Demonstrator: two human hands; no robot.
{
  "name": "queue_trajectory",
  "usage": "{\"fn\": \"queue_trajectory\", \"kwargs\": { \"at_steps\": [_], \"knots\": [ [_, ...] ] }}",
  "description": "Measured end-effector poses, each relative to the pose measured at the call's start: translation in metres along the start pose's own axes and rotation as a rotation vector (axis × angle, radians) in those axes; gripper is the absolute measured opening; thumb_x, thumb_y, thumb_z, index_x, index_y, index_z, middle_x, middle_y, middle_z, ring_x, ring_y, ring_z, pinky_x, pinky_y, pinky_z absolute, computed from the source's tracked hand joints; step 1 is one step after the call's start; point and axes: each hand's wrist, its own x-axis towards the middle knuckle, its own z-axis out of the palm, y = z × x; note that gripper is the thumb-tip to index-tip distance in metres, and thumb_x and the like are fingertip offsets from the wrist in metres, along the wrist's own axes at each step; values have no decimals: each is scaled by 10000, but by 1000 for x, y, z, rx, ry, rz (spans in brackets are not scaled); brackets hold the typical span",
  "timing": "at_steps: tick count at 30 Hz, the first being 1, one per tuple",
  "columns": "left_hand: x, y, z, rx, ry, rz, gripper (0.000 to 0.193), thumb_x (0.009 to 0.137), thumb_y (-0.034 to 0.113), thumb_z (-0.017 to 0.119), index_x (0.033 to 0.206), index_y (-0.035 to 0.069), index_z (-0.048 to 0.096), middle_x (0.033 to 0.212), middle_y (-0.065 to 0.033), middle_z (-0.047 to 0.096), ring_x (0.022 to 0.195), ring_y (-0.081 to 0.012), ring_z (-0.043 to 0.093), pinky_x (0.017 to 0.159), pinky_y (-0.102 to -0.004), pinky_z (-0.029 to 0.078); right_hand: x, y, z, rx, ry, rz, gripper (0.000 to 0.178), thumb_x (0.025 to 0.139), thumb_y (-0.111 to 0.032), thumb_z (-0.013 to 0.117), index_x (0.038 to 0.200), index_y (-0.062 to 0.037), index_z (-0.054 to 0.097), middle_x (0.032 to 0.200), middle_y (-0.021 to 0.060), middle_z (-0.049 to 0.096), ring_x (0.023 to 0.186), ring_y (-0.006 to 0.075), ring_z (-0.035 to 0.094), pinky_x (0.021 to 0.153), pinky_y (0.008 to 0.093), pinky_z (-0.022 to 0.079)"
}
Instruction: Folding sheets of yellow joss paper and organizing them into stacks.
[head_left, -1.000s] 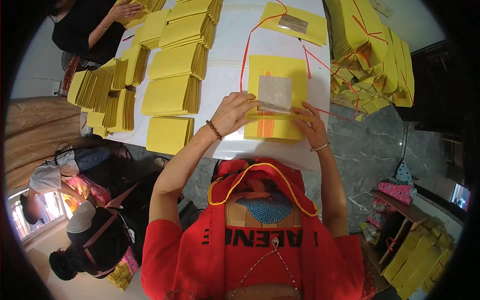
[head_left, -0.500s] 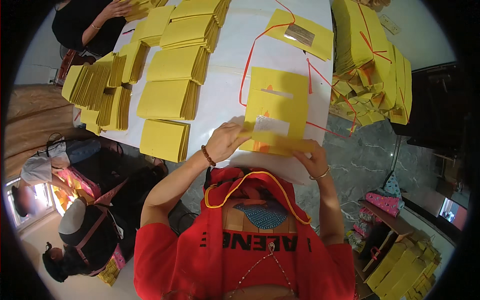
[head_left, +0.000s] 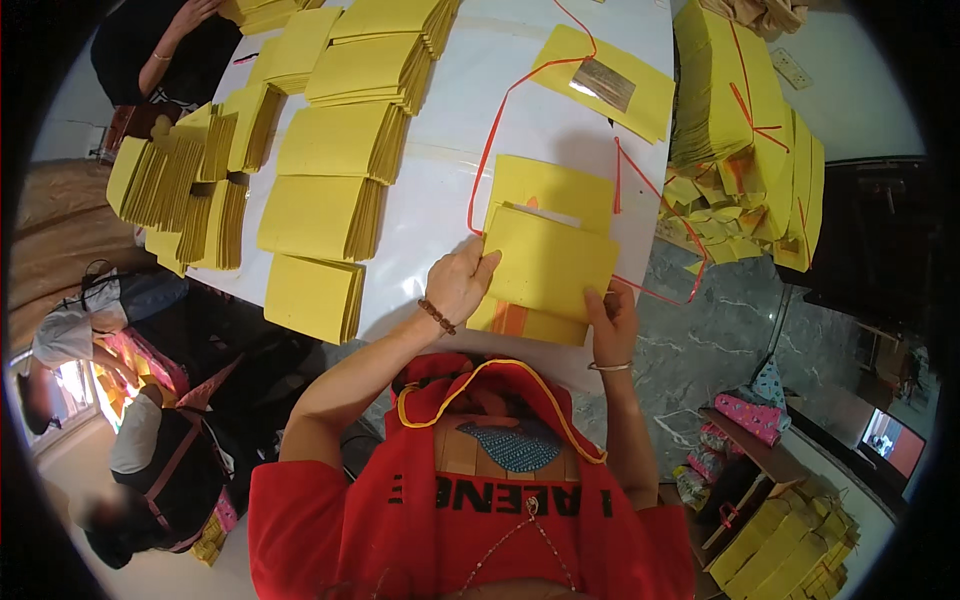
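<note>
A yellow paper sheet is held flat and slightly tilted between my two hands. My left hand pinches its left edge. At its lower right corner, my right hand grips it between thumb and fingers. Beneath lies yellow paper with orange print, showing above and below the held sheet; its middle is covered. Farther off, another piece of yellow paper carries a shiny silver patch.
Stacks of folded yellow paper line the left of the white table. Red string lies across it. Tall yellow paper bundles stand at right. Another person's hand is at the far left; more people sit lower left.
The sheet, earlier seen nearly edge-on near the front, now lies opened out flat, its face covering the silver patch below. My right hand has shifted slightly left; the view has shifted a little.
</note>
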Motion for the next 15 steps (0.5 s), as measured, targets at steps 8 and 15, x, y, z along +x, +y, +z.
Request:
{"fn": "queue_trajectory", "kwargs": {
  "at_steps": [8,15],
  "knots": [
    [8,0,0,-119,-73,-128,236,865,255,520,899,22,540,730,-182,578,664,-352,576,575,-426,424,3,-9,1,-197,12,30,227,832,-102,611,1049,-38,597,645,-9,501,535,48,435,499,190,360],
    [11,-1,6,-76,16,-76,232,855,255,553,879,24,539,704,-166,573,591,-331,566,542,-410,414,7,-12,9,-253,72,52,157,844,-97,600,985,-26,608,611,-68,378,549,27,338,486,185,286]
  ]
}}
